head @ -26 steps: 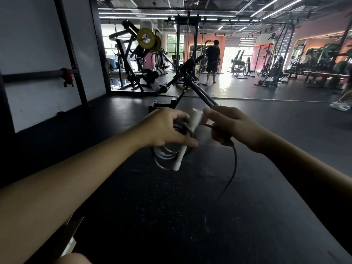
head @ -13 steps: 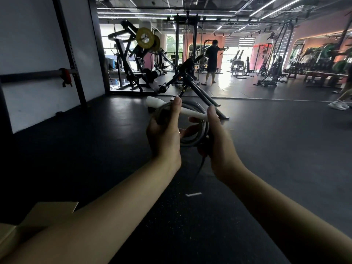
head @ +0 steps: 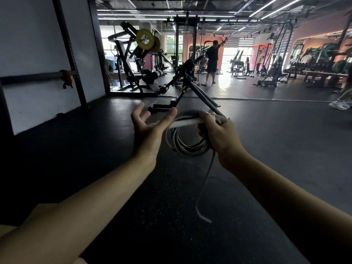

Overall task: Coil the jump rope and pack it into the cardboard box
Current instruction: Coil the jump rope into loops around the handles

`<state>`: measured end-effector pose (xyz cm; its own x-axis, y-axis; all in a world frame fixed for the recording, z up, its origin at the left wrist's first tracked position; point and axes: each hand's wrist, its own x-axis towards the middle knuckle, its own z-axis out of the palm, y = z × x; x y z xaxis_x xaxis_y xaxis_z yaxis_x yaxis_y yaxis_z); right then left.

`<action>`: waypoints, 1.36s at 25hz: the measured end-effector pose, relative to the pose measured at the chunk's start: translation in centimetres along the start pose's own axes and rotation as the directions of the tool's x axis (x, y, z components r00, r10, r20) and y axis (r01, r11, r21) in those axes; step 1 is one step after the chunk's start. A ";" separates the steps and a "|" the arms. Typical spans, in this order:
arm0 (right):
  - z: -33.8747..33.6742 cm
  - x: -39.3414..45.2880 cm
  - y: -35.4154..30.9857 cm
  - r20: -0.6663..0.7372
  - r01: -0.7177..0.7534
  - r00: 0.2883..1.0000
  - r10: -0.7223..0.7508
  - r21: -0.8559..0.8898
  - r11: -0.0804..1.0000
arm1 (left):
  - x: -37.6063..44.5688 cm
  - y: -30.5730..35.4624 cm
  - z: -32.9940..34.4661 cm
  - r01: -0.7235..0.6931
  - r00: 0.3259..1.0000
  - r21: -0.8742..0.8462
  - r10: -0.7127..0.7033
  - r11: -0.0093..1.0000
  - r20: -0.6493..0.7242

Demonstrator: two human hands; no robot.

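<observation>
The jump rope (head: 187,147) is wound into several grey loops that hang in the air at chest height. My right hand (head: 219,138) is shut on the loops and on a white handle (head: 183,123) lying across their top. A loose tail of rope (head: 204,189) drops from that hand and curls toward the floor. My left hand (head: 150,130) is just left of the coil, palm up, fingers spread, its thumb close to the handle's end. A corner of the cardboard box (head: 41,211) shows at the lower left, mostly hidden behind my left forearm.
Black rubber gym floor (head: 266,149) spreads all around. A folded black bench frame (head: 192,88) stands just beyond my hands. A white wall with a rack upright (head: 74,60) is at left. People and weight machines fill the far background.
My left hand has let go of the coil and opened, moving left. The right hand now holds coil and handle alone. The tail of rope swings lower on the right.
</observation>
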<state>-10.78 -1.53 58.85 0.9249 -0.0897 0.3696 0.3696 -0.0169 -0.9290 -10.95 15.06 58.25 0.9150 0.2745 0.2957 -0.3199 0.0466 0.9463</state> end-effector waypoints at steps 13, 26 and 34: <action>-0.8 1.2 -1.2 0.348 0.320 0.922 -0.170 -0.437 0.841 | 1.9 5.0 0.6 -0.419 0.671 0.613 -0.226 0.669 0.706; -3.5 -0.6 -0.1 0.266 0.013 0.963 -0.036 0.085 0.996 | -0.5 3.7 3.0 0.131 0.991 -0.363 -0.113 0.922 0.069; 2.5 -2.7 0.3 0.015 -0.088 0.996 0.087 0.286 0.954 | -1.9 0.7 4.4 0.133 0.986 -0.211 -0.151 0.968 -0.073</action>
<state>-12.95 1.20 57.66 0.9548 -0.0757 0.2874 0.2970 0.2762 -0.9140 -11.81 10.34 58.89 0.9323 0.3338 0.1389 -0.2401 0.2844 0.9281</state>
